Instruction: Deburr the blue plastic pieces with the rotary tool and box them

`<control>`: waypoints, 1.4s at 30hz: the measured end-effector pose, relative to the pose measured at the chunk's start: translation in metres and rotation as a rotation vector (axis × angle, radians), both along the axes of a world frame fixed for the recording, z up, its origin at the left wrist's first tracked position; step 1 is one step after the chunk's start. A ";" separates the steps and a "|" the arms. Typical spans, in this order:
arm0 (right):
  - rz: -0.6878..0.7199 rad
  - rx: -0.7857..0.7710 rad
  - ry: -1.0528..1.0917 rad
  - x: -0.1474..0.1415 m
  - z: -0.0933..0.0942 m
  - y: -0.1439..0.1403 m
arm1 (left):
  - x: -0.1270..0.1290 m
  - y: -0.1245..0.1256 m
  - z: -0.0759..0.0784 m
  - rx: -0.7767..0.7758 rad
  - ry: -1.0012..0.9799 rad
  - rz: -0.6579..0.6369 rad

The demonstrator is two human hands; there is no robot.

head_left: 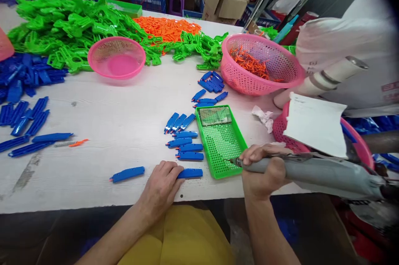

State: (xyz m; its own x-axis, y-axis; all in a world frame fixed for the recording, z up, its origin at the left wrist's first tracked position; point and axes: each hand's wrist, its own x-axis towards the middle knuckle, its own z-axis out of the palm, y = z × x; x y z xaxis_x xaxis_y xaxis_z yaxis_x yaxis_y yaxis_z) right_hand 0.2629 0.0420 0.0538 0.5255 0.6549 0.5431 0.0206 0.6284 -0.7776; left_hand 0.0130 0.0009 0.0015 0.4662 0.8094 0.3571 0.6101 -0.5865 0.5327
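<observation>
My left hand (163,179) rests on the table with its fingers closed over the left end of a blue plastic piece (192,173). My right hand (263,169) is wrapped round a grey power screwdriver (314,172). Its thin bit points left, over a shallow green perforated tray (213,165) that has a patterned patch at its far end. Left of my left hand lies a single blue piece (127,174) with a small orange tip. Beyond that hand, several similar blue pieces (189,156) lie in a column along the tray.
A heap of green plastic parts (68,23) and orange parts (168,27) covers the table's far side. Pink baskets (116,67) (249,84) stand before it. Blue parts (28,73) lie left. A white card (314,125) tops another basket at right.
</observation>
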 end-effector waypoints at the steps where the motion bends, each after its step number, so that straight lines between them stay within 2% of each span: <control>1: -0.003 -0.001 0.002 0.000 0.000 0.000 | 0.000 0.000 0.000 0.005 -0.001 0.001; 12: 0.012 -0.044 0.033 0.000 -0.004 0.003 | -0.001 0.001 0.001 0.000 0.019 -0.007; 31: 0.032 -0.070 0.008 -0.004 0.000 0.004 | -0.001 -0.002 -0.001 -0.001 -0.012 -0.001; 38: 0.041 -0.082 0.022 -0.002 0.014 0.002 | -0.006 -0.003 0.000 -0.011 -0.013 0.018; 42: 0.152 -0.017 0.012 -0.011 0.028 -0.007 | -0.004 0.000 -0.002 -0.024 0.000 0.012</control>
State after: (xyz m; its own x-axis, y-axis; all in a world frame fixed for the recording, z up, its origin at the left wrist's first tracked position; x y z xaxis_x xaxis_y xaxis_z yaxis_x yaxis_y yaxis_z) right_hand 0.2516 0.0352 0.0817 0.4262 0.7365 0.5252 -0.0828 0.6100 -0.7881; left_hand 0.0089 0.0005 -0.0007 0.4560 0.8232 0.3381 0.6170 -0.5663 0.5465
